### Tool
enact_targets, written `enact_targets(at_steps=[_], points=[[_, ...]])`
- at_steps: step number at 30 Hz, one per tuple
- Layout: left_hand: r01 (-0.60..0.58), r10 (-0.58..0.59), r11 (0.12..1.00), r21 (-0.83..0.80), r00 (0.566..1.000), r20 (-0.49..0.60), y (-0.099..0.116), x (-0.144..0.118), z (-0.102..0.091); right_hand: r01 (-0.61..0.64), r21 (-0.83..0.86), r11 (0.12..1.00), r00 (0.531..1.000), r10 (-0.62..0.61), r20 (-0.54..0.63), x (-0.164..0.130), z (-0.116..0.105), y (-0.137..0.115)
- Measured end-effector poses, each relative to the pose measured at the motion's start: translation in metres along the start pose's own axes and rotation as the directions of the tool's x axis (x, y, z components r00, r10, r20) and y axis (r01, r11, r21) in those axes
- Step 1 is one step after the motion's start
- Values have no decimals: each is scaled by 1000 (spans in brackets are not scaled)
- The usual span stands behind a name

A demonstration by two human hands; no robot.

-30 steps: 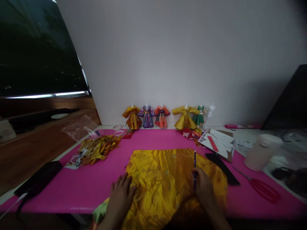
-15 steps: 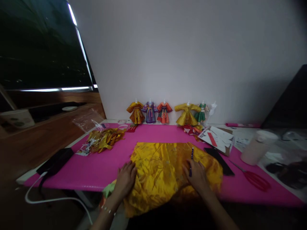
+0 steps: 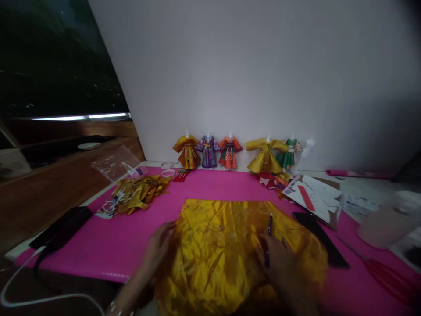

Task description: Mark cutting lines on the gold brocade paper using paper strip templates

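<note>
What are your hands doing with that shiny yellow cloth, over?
Left hand flat at yellow cloth edge. Right hand presses cloth, gripping pen. Black strip and red scissors close by, right.

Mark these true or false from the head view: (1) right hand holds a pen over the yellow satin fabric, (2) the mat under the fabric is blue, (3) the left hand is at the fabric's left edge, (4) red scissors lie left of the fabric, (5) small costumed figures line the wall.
1. True. The right hand holds a slim dark pen on the shiny yellow satin fabric.
2. False. The mat is bright pink.
3. True. The left hand rests at the fabric's left edge.
4. False. The red-handled scissors lie to its right, blurred.
5. True. A row of small costumed figures stands against the white wall.
</note>
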State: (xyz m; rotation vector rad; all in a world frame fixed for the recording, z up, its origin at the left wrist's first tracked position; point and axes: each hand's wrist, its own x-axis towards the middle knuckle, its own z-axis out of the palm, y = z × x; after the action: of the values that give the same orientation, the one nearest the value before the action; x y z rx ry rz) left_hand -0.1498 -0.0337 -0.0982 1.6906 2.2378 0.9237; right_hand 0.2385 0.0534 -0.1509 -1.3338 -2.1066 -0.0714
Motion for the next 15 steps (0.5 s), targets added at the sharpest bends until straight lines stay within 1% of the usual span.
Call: enact_targets(at_steps=[2, 4, 7, 10, 13, 15], points=[[-73, 63, 995, 73, 989, 131, 20, 19, 12, -21, 7, 1000, 998, 20, 56, 2, -2, -1], [-142, 102, 980, 140, 960, 260, 38, 37, 23, -45, 18, 999, 991, 43, 124, 7, -4, 0], [-198, 91, 953, 228, 909, 406, 52, 57, 33, -54, 31, 998, 978, 46, 202, 19, -7, 2], [-213, 52, 931, 295, 881, 471, 54, 73, 37, -27, 29, 999, 972, 20, 235, 34, -6, 3], [-222, 44, 920, 322, 877, 478, 50, 91, 40, -18, 3, 1000, 971, 16, 237, 51, -2, 1], [-242, 65, 915, 322, 878, 474, 47, 105, 43, -10, -3, 1000, 968, 10, 249, 62, 4, 1]])
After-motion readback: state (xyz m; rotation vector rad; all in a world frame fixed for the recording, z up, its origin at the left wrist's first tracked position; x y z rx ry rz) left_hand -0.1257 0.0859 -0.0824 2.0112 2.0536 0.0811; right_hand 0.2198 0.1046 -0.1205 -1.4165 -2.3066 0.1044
